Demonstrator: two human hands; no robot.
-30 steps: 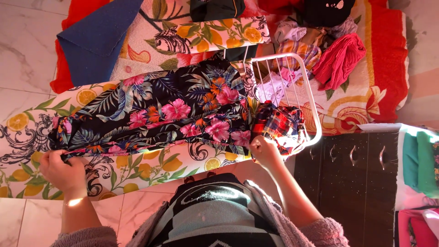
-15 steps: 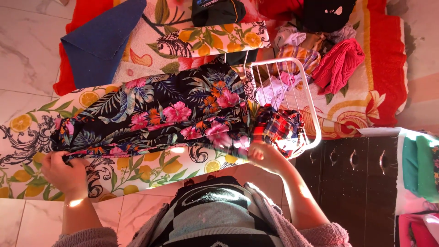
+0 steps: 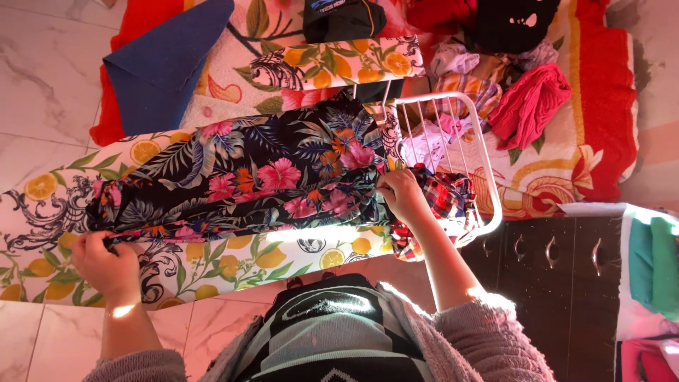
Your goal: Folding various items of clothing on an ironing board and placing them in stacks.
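A dark floral garment (image 3: 247, 177) with pink flowers and palm leaves lies stretched along an ironing board whose cover (image 3: 56, 205) shows lemons and black scrolls. My left hand (image 3: 106, 262) pinches the garment's edge at the left end. My right hand (image 3: 403, 194) grips its other end near the board's white wire rack (image 3: 488, 191). A red checked cloth (image 3: 445, 201) is bunched under and beside my right hand, on the rack.
A blue cloth (image 3: 170, 64) lies on a red and floral bedspread (image 3: 601, 106) beyond the board. A black cap (image 3: 343, 18), a pile of mixed clothes (image 3: 495, 78) and a red garment (image 3: 530, 102) sit there too. A dark cabinet (image 3: 566, 283) stands at the right.
Both hands have pulled the floral garment a little flatter along the board. My right hand has shifted up onto the garment's end; my left hand stays at the left edge.
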